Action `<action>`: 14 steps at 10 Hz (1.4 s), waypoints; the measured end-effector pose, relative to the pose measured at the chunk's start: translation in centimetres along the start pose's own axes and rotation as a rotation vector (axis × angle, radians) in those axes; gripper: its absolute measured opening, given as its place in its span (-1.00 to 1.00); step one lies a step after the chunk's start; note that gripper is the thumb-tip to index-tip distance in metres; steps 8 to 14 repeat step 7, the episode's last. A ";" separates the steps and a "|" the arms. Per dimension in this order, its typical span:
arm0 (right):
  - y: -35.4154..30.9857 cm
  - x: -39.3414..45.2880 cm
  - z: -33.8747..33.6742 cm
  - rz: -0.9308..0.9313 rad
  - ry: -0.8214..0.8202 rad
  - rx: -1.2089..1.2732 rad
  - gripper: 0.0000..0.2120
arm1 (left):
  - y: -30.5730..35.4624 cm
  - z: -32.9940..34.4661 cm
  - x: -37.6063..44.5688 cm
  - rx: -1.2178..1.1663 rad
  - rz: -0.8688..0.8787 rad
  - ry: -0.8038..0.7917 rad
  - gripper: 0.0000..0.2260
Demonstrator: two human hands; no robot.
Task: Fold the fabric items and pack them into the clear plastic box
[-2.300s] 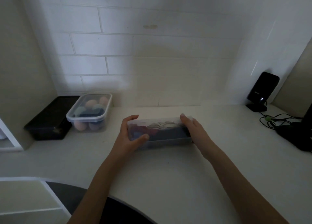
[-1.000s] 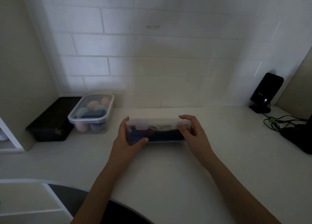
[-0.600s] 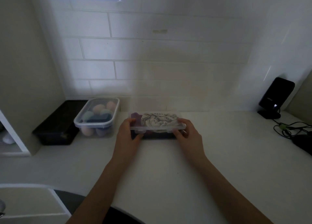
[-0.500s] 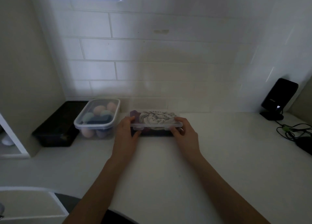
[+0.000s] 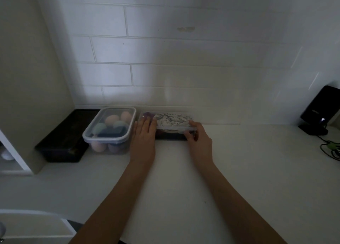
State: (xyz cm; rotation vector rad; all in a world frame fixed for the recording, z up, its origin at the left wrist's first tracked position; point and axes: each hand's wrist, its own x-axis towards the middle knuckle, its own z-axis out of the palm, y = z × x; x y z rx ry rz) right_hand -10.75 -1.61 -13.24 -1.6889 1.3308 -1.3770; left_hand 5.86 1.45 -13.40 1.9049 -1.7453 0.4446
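At the far left, a black tray [image 5: 64, 140] stands on the white tabletop [image 5: 184, 179] against the wall. Just beside it is a lidded container [image 5: 110, 128] with round pastel things inside. Next to this container stands the clear plastic box [image 5: 171, 126], close to the tiled wall [image 5: 165, 59], with patterned and dark fabric [image 5: 173, 120] visible through its lid. The left hand [image 5: 144, 139] lies flat on the box's left end. The right hand [image 5: 199, 140] grasps its right front corner. At the far right, a black device [image 5: 318, 111] and cables [image 5: 331, 148] are seen.
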 end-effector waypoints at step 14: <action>-1.0 1.8 -4.0 0.139 0.051 0.544 -0.56 | 0.3 -2.5 -0.1 -0.508 -0.173 0.205 -0.34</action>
